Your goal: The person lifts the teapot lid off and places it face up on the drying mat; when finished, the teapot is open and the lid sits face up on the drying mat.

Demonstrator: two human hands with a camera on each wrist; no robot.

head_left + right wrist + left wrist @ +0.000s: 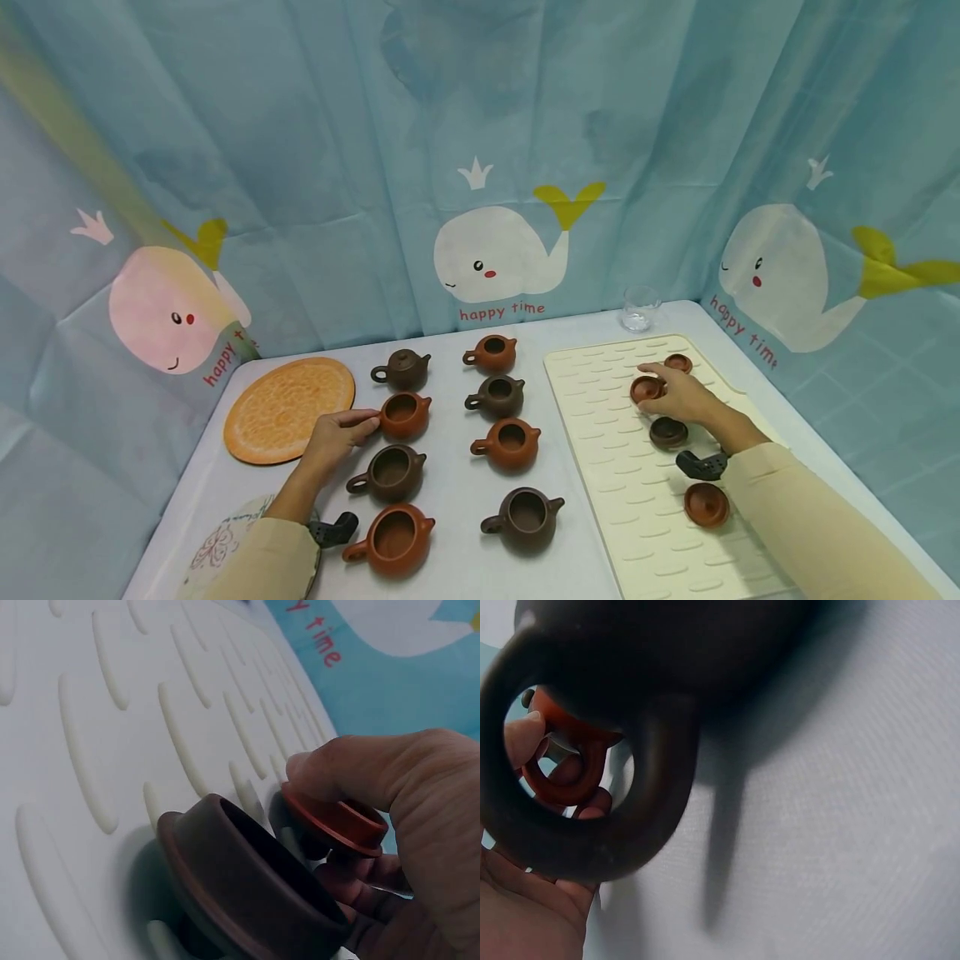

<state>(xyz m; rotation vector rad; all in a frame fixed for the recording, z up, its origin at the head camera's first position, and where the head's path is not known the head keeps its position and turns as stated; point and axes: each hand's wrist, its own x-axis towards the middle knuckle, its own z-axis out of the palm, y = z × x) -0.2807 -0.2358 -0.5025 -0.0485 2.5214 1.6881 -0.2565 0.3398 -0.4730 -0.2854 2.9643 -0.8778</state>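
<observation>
My left hand (337, 439) pinches the loop handle of a lidless reddish-brown teapot (405, 427), second from the back in the left column. Close in front of it, a dark brown teapot (397, 487) fills much of the left wrist view with its handle (592, 859). Over the cream mat, the right hand (678, 396) holds a reddish-brown teapot lid (337, 821) between thumb and fingers, its hollow side upward. Near that hand on the mat lie a dark lid (240, 889) and another reddish lid (678, 363). At the back left, a dark teapot (405, 371) wears its lid.
Several lidless teapots, among them a dark one (528, 533), stand in two columns. A further lid (707, 505) lies on the cream ridged mat (600, 467). Behind the mat is a clear glass cup (640, 312); an orange round mat (288, 408) lies at left.
</observation>
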